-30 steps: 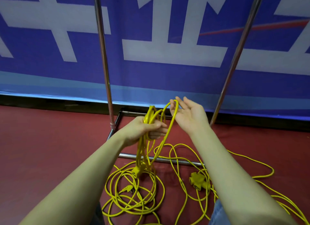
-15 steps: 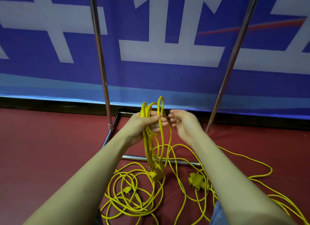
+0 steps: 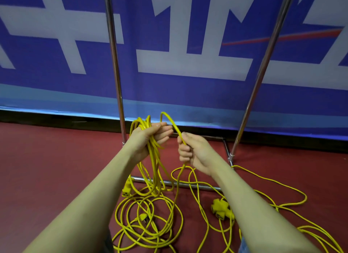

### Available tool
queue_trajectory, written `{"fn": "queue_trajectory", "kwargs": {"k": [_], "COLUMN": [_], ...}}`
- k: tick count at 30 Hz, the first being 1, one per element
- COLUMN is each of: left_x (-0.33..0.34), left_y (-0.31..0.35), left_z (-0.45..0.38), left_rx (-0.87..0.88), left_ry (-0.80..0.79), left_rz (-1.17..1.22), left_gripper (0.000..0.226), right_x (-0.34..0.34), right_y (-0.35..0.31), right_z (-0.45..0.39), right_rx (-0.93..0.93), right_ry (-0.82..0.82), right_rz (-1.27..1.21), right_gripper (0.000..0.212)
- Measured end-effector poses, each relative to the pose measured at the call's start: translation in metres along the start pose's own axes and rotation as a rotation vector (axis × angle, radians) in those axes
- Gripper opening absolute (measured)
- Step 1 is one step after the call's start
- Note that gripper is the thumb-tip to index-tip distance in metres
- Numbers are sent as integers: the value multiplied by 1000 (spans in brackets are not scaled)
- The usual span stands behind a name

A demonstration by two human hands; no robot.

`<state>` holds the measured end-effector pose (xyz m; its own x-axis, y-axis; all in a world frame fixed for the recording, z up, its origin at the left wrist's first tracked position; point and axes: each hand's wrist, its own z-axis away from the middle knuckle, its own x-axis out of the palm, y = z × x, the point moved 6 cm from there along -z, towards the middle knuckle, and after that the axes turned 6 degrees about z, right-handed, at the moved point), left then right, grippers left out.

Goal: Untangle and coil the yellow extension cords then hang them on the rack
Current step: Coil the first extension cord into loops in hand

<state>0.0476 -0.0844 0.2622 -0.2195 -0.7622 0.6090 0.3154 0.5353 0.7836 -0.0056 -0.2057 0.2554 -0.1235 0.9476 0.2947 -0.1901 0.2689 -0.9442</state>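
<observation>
My left hand (image 3: 150, 137) grips a bundle of yellow cord loops (image 3: 154, 169) that hang from it down toward the floor, with a yellow socket end (image 3: 127, 188) dangling at the left. My right hand (image 3: 194, 151) grips a single strand of the same yellow cord (image 3: 172, 122), which arcs from the left hand over to the right fist. More yellow cord (image 3: 150, 226) lies in loose loops on the red floor below, with a yellow multi-socket block (image 3: 222, 210) at the right. The metal rack (image 3: 116, 68) stands just behind my hands.
The rack's second upright (image 3: 263, 64) leans at the right and its base bar (image 3: 199, 186) crosses the floor under the cords. A blue and white banner (image 3: 188, 45) covers the wall behind. Red floor (image 3: 56, 168) spreads to the left.
My right hand has closed round one strand and drawn away to the right, leaving an arc of cord between the hands. The hanging bundle has swung left.
</observation>
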Motion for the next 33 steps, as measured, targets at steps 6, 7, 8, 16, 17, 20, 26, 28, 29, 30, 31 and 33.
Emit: {"fn": "queue_trajectory", "kwargs": {"k": [6,7,8,16,17,20,26,28,29,30,31,33], "left_x": [-4,-4,-3,19,22,32,41,42,41,41,39,34], "left_y": [-14,-14,-15,-32,-35,-40,-30,-24,-21,-17,-14,-5], "left_z": [10,12,13,16,16,16,9,7,6,5,5,5], "left_rx": [-125,-119,-111,-124,-128,-125,-3,33,48,59,71,108], "left_ry": [-112,-117,-124,-329,-335,-308,-171,-122,-105,-94,-85,-67], "left_rz": [-219,-242,-261,-417,-425,-380,-133,-30,3,26,37,34], "left_gripper": [19,18,18,30,26,19,18,17,17,16,16,16], "right_x": [2,1,0,-13,-15,-24,-52,-50,-46,-39,-32,-18], "right_y": [-31,-33,-34,-41,-42,-42,-24,-18,-14,-10,-4,8], "right_z": [-6,-8,-10,-14,-14,-12,-1,3,5,6,9,15], "right_rx": [-127,-142,-156,-229,-233,-233,-194,-148,-112,-66,-10,64], "right_ry": [71,77,82,154,166,246,447,411,350,256,143,-64], "right_rz": [-485,-547,-599,-759,-753,-682,-132,113,211,283,348,493], "right_gripper": [26,25,25,25,25,25,20,21,22,23,25,26]}}
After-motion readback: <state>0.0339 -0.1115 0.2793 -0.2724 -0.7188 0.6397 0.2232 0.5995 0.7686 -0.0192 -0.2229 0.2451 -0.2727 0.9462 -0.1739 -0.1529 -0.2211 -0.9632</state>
